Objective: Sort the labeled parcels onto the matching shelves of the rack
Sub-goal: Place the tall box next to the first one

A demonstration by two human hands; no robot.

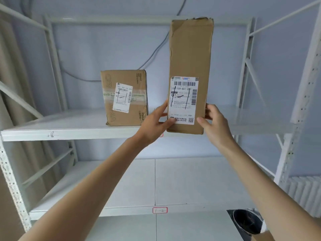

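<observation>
A tall, narrow brown parcel (190, 54) with a white shipping label stands upright at the front edge of the upper shelf (69, 133) of the white metal rack. My left hand (156, 121) grips its lower left edge and my right hand (212, 121) grips its lower right edge. To its left, a squarer brown parcel (124, 97) with its own white label rests upright on the same shelf, apart from my hands. A small red-bordered tag reading "1-2" (160, 210) is stuck on the front edge of the lower shelf (121, 212).
The lower shelf holds nothing in view. White rack posts (10, 180) and diagonal braces frame both sides. A grey cable (156, 49) hangs on the wall behind. A dark round object (246, 221) sits at the lower right, and a white ribbed radiator (305, 193) at far right.
</observation>
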